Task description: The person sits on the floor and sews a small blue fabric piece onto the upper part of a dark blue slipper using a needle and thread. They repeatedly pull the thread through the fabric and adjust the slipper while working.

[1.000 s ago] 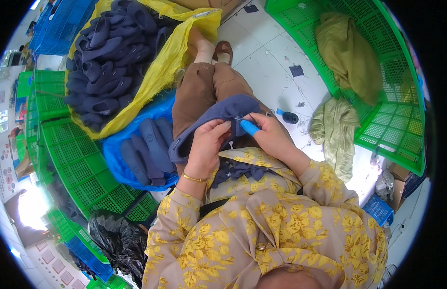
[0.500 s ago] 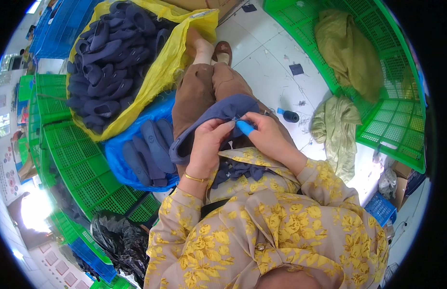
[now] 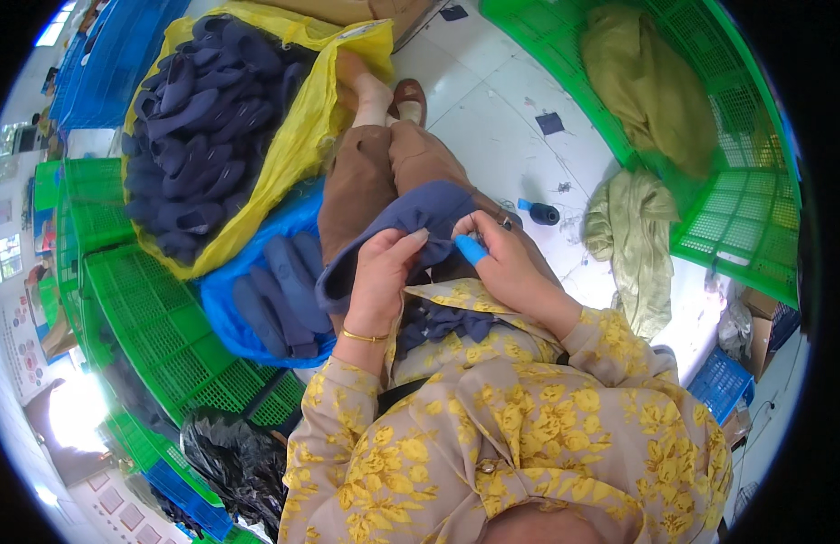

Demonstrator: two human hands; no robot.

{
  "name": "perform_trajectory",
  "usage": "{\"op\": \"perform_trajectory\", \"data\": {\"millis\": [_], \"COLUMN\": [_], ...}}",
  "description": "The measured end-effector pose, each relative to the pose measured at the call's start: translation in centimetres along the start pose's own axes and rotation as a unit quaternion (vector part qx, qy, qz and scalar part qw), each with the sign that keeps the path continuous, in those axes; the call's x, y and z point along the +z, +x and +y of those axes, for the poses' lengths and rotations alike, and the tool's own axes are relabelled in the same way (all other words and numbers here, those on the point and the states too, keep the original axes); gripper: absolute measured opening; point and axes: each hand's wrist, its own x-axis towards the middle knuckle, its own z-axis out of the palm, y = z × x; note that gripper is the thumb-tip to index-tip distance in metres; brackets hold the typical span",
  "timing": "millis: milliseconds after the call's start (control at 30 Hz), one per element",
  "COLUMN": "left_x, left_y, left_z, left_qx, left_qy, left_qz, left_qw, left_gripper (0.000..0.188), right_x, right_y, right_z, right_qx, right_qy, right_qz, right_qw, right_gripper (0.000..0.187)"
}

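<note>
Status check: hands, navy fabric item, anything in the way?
Left hand pinching navy fabric item. Right hand at its edge, grip unclear. Nothing blocking either hand.

An olive cloth (image 3: 651, 91) is lying in a green basket (image 3: 742, 243), and a paler cloth (image 3: 630, 231) is resting by its near-left corner on the white floor (image 3: 479, 122)

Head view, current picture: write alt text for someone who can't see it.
The left hand grips a navy slipper over brown trousers, the right hand close beside it. On the left, a yellow sack is piled with navy slippers; on the right is a green plastic crate.
</note>
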Motion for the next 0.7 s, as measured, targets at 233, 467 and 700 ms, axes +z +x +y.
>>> {"op": "perform_trajectory", "data": {"millis": [233, 467, 700], "left_x": [-0.3, -0.2, -1.2], "left_y": [0.1, -0.3, 0.1], "left_z": [0.1, 0.4, -0.1], "left_qx": [-0.02, -0.015, -0.014], "left_qy": [-0.026, -0.055, -0.044], "left_qz": [-0.039, -0.037, -0.066], "left_qw": [0.999, 0.998, 0.997], "left_gripper": [0.009, 0.008, 0.009], "right_x": [0.2, 0.2, 0.1], "right_y": [-0.4, -0.5, -0.2], "right_z": [0.5, 0.4, -0.5], "right_qx": [-0.022, -0.021, -0.021], "right_qy": [-0.006, -0.009, -0.036], "right_qz": [-0.034, -0.049, -0.051], "right_qw": [0.999, 0.999, 0.998], "right_gripper": [0.021, 0.035, 0.03]}}
